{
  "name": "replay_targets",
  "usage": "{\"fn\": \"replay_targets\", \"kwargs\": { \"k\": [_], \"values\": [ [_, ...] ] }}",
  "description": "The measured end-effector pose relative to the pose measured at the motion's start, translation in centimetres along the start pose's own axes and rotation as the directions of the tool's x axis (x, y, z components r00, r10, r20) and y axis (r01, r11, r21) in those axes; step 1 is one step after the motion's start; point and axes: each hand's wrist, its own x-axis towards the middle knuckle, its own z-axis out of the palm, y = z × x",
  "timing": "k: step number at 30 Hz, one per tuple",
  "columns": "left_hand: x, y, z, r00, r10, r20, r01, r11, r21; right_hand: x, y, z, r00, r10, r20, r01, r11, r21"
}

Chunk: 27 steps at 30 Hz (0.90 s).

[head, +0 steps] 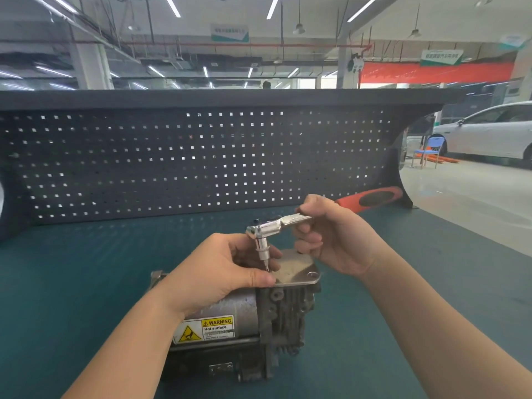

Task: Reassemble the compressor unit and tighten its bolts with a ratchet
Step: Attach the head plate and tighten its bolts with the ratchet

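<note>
The left hand (227,266) has its grip curled around the bit (266,262) under the ratchet (276,226) head, thumb and fingers pinching it where it meets the cover plate (296,270). The compressor (244,321) lies on its side on the green counter (86,283), near the front edge, with a yellow warning label (205,329) (marked "Hot surface") facing the camera. The plate sits on top of the finned block (288,315) at the compressor's right end. The right hand (334,234) grasps the ratchet's metal shaft; the red and black handle (371,198) projects beyond it to the right. A dark pegboard (172,162) stands behind the counter.
</note>
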Motion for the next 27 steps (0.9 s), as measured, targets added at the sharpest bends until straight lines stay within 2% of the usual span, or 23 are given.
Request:
{"fn": "replay_targets", "kwargs": {
  "k": [6, 9, 13, 17, 22, 24, 27],
  "values": [
    [0.1, 0.0, 0.0, 1.0, 0.0, -0.03, 0.001, 1.0, 0.028, -1.8, 1.0, 1.2, 0.954, -0.299, 0.006, 0.297, 0.945, -0.133],
    [0.0, 0.1, -0.1, 1.0, 0.012, 0.008, -0.013, 1.0, 0.015, -2.6, 1.2, 1.3, 0.932, -0.361, 0.005, 0.354, 0.912, -0.209],
    [-0.1, 0.2, -0.3, 0.997, 0.006, 0.075, -0.006, 1.0, 0.008, -2.3, 1.4, 0.5, 0.956, -0.286, -0.06, 0.278, 0.954, -0.116],
    [0.0, 0.1, 0.0, 0.999, 0.019, 0.026, -0.019, 1.0, -0.007, -1.3, 1.1, -0.3, 0.985, -0.17, -0.018, 0.17, 0.985, -0.013],
    [0.2, -0.4, 0.0, 0.999, 0.027, -0.037, -0.027, 1.0, 0.003, -0.3, 0.6, -0.1, 0.982, -0.186, 0.041, 0.189, 0.979, -0.08],
    [0.2, -0.3, -0.2, 1.0, 0.008, -0.009, -0.008, 0.997, 0.073, -0.4, 1.0, 0.0, 0.974, -0.227, 0.016, 0.228, 0.97, -0.087],
    [0.3, -0.1, -0.5, 0.996, -0.063, 0.066, 0.043, 0.963, 0.265, -0.8, 1.9, -0.1, 0.967, -0.249, -0.061, 0.248, 0.969, -0.022]
  ]
}}
